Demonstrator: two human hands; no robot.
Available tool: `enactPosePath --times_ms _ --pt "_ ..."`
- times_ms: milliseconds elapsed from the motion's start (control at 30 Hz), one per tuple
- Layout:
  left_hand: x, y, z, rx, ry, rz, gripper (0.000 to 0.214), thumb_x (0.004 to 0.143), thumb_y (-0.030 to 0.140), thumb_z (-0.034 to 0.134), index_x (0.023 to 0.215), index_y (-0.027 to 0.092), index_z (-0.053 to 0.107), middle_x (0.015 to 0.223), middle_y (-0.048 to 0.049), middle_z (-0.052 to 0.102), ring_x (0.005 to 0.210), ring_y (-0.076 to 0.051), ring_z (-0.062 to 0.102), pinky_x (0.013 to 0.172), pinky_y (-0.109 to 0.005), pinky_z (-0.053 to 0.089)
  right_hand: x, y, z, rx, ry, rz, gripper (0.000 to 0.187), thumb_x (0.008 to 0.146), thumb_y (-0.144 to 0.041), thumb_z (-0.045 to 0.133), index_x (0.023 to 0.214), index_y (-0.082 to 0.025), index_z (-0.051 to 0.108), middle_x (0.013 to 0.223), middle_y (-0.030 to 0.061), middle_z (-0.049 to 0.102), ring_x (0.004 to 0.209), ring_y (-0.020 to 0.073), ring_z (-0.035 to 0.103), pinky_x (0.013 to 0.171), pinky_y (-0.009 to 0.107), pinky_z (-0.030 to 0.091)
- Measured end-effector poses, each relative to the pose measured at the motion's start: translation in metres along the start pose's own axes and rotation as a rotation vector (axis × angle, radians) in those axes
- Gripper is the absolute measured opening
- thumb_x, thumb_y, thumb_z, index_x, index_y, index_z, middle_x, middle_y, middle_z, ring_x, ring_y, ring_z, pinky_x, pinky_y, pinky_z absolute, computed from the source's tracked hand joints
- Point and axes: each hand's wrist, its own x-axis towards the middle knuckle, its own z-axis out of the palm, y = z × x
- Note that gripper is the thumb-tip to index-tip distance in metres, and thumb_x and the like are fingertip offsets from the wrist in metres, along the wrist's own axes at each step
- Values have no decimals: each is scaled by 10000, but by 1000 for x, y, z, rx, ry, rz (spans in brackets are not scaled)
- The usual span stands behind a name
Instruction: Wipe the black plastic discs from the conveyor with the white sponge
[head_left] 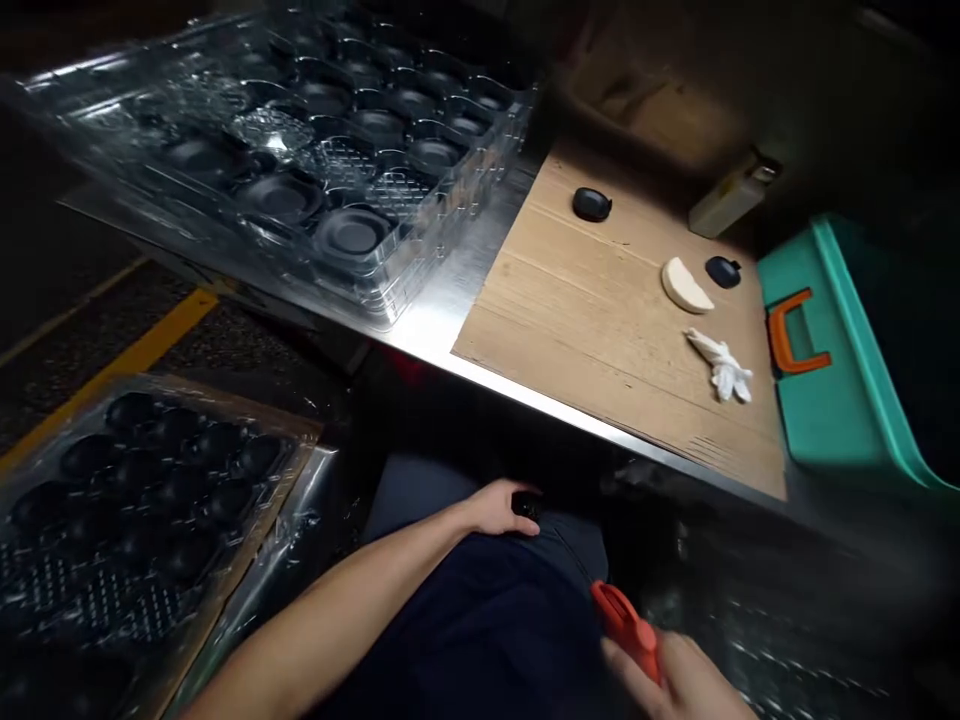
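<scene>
First, at the far left, a yellow floor stripe (127, 365) running aslant over dark ground, and below it a black tray (289, 445) on a cardboard sheet (251, 540), its hollows filled with rows of domed black pieces (131, 415), under a loose sheen of plastic wrap. Higher up, a stack of clear plastic trays (394, 285) with round wells, lying across a steel table (480, 365) and overhanging its near edge. Lower centre, a bare left arm reaching in from the bottom corner, the left hand (499, 508) curled, thumb and fingers pinching a small black piece (527, 505), close over dark trousers (480, 640) at the lap. Just to the right, the right hand (664, 675), blurred and cut off by the frame, fingers closed around an orange plastic piece (626, 630), its long axis slanting up and to the left, toward the left hand; exact shape and grip hard to make out. Two hands near each other, apart, not touching, each nearest its own piece. Beyond them, a wooden board (570, 320) on the table, bearing a black oval piece (592, 204), a cream half-moon piece (685, 285), a second black piece (723, 271) and a crumpled white glove (720, 367). Past the board, a pale bottle (731, 195) lying on its side, then at the far right a teal crate (844, 400) with an orange handle (799, 335), contents lost in shadow
</scene>
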Motion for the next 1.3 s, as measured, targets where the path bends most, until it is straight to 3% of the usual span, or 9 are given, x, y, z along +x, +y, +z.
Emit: enactPosePath --times_ms 167,300,500,700,767,900,1033,1200,1300 --pt "-8 12 4 -62 29 -32 658 562 330 859 1187 227 685 1210 -60 680 1174 -268 581 1038 -343 410 15 3 -2 -17 8 51 497 867 -643 439 644 -206 512 687 47 616 637 178 560 561 243 369" --pt "-5 17 6 -452 180 -256 709 462 295 918 1128 185 702 1109 -76 700 1049 -274 635 929 -346 504 16 -4 -2 -53 -27 33 472 873 -630 431 699 -202 527 752 68 634 712 204 580 596 253 388" --pt "8 8 2 -726 326 -457 665 713 532 751 1127 30 613 1124 -231 620 815 -256 670 745 -436 598 21 -26 2 -131 -53 16 450 920 -576 366 735 -206 544 779 88 659 733 229 614 659 291 390" --pt "8 6 -4 -855 376 -470 642 731 513 750 1226 160 546 1331 -182 497 967 -256 621 741 -459 616 27 -41 7 -175 -54 -79 373 952 -482 385 778 -210 573 777 81 680 736 232 636 658 287 368" --pt "8 7 -4 -862 372 -469 618 732 521 746 1199 162 559 1291 -174 523 935 -242 621 729 -449 616 28 -43 7 -182 -41 -81 369 960 -465 387 769 -211 575 766 73 681 720 222 638 643 280 355" --pt "9 6 -2 -864 325 -489 558 775 577 673 1118 146 589 1007 -131 632 722 -190 630 665 -422 606 31 -43 9 -190 -22 -39 365 967 -442 385 760 -207 572 777 74 684 740 224 646 653 280 353" --pt "9 7 -5 -874 262 -517 559 820 639 569 981 106 616 820 -116 643 645 -185 640 651 -382 590 34 -40 12 -147 -42 -24 372 966 -443 382 757 -199 571 791 82 685 755 227 646 666 284 360" --pt "5 12 -8 -840 184 -526 566 819 654 558 917 101 626 811 -119 657 672 -193 662 676 -361 583 30 -44 8 -49 -25 -67 339 940 -440 422 754 -194 562 750 59 666 713 208 615 636 268 347" --pt "1 20 -10 -764 165 -528 510 805 601 622 940 110 635 888 -136 679 739 -208 678 682 -360 586 21 -25 7 165 -74 -168 313 899 -446 502 723 -192 554 697 8 636 645 160 570 578 230 330"
